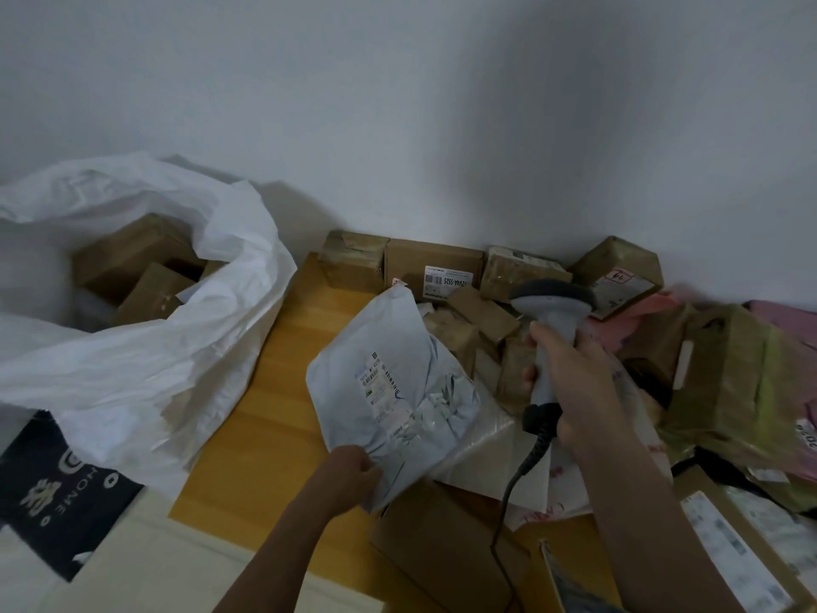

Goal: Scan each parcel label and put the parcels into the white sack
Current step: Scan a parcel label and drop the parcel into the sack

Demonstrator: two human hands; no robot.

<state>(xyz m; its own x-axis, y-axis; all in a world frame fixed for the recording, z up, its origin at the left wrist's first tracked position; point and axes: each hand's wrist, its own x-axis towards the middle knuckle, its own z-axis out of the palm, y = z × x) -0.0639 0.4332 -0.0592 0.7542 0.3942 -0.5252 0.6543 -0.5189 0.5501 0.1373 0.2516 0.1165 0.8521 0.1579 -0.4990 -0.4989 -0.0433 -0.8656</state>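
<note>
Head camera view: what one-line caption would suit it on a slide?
Left hand holds a pale grey plastic mailer parcel while right hand grips a grey corded handheld scanner beside an open white sack.

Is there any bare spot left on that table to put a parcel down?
Yes: the bare strip of wooden tabletop between the crumpled white sack and the grey plastic mailer held by the left hand. Right of the mailer, the brown cardboard boxes crowd everything.
</note>
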